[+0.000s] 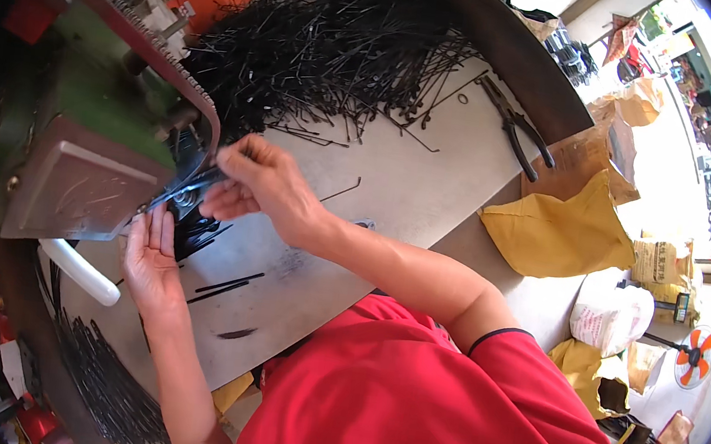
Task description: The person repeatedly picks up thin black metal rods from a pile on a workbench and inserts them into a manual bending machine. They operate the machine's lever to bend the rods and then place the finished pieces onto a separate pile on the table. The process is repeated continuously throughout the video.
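Note:
At the green machine (pixel 107 97), my right hand (pixel 267 190) is closed with bent fingers beside its curved red-brown guard. A dark, thin rod-like piece (pixel 202 180) runs from these fingers toward my left hand. Lower down, my left hand (pixel 153 265) is palm up, its thumb and fingertips together at the lower corner of the machine's flat cover (pixel 84 178). What those fingertips hold is too small to make out. Several black rods (pixel 196 237) lie on the table just beside my left hand. A coil spring (pixel 187 198) shows partly between the hands.
A big heap of thin black rods with bent ends (pixel 331 53) covers the far part of the metal table (pixel 412 185). Black-handled pliers (pixel 517 131) lie at the right edge. More rods (pixel 104 386) lie at lower left, near a white tube (pixel 80 271). Yellow sacks (pixel 561 224) stand right.

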Demonstrator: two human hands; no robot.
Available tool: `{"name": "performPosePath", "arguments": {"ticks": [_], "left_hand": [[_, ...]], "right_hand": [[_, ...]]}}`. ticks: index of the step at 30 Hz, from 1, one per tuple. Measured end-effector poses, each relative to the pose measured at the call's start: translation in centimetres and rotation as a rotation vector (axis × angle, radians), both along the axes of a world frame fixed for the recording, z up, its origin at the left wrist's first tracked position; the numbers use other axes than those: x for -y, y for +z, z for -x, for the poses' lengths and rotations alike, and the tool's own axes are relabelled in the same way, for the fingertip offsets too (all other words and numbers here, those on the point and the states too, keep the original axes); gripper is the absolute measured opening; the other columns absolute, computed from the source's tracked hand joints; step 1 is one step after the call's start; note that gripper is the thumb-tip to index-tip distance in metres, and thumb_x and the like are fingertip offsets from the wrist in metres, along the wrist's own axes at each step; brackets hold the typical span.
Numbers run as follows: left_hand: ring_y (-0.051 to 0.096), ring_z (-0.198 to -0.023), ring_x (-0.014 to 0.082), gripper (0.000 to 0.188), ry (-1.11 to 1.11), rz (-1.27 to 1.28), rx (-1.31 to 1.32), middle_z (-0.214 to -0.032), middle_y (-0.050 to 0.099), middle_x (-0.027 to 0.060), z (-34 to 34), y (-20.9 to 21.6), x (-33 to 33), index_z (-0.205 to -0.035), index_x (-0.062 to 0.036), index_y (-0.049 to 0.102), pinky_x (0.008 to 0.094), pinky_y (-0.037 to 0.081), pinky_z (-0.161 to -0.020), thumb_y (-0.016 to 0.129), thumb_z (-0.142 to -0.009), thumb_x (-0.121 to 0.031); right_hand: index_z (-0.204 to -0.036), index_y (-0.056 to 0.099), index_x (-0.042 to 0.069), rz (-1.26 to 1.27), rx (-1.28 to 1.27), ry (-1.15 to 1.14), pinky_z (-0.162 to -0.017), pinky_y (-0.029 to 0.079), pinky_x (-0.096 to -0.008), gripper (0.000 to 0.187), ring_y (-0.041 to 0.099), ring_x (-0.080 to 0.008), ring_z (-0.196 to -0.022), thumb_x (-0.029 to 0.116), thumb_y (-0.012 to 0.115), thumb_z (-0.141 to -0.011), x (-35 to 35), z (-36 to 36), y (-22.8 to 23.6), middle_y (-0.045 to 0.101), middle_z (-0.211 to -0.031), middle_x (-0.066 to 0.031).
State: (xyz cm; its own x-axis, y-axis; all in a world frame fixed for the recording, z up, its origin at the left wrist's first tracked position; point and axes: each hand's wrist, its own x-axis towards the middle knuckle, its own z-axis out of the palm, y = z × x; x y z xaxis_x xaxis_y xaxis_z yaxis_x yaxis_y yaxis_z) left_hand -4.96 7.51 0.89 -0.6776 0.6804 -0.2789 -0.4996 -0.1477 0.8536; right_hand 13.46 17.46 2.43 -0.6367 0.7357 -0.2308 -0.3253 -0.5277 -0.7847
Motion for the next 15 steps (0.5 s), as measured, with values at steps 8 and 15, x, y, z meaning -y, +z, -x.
{"name": "performPosePath", "arguments": {"ticks": [8,15], "left_hand": [[0.054,-0.068,0.0087,0.027,0.097,-0.001,0.046,-0.076,0.057,0.0008,1.0,0.6,2.7,-0.111,-0.0032,0.058,0.0233,0.052,-0.073,0.056,-0.095,-0.024],[0.050,-0.063,0.0036,0.027,0.056,0.074,0.024,-0.071,0.052,-0.0031,-2.4,1.7,1.7,-0.113,-0.0085,0.061,0.0204,0.049,-0.065,0.061,-0.093,-0.026]], "right_hand": [[-0.098,0.066,0.012,-1.334,1.240,-0.480,-0.061,0.052,-0.0356,0.016,0.065,-0.0240,-0.070,0.008,0.059,-0.084,-4.7,-14.9,-0.7,0.066,-0.089,-0.0063],[-0.097,0.064,0.016,-1.614,1.502,-0.183,-0.068,0.050,-0.0370,0.023,0.060,-0.0219,-0.086,0.007,0.055,-0.079,-8.2,-20.6,-1.0,0.055,-0.087,-0.0030]]}}
